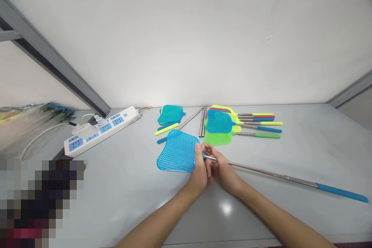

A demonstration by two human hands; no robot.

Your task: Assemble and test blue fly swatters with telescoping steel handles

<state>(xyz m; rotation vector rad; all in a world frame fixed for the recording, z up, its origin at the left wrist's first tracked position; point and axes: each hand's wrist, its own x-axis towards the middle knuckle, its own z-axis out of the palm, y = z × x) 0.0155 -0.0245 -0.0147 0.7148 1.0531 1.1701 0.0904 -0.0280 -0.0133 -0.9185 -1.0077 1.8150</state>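
A blue fly swatter [178, 153] with an extended telescopic metal rod and a blue grip [343, 193] lies across both hands above the table. My left hand [200, 168] is closed on the base of its perforated head, thumb on top. Right beside it, my right hand [222, 168] closes round the rod just behind the head. The fingers of the two hands meet and partly hide the joint. The rod slants down to the right, its grip far beyond my right forearm.
Behind my hands lies a pile of fly swatters [222, 137] with coloured grips. Left of it are loose metal rods [201, 124], a stack of swatter heads [170, 114] and a yellow grip [166, 129]. A power strip [101, 131] with plugs lies at the left on the grey table [122, 186].
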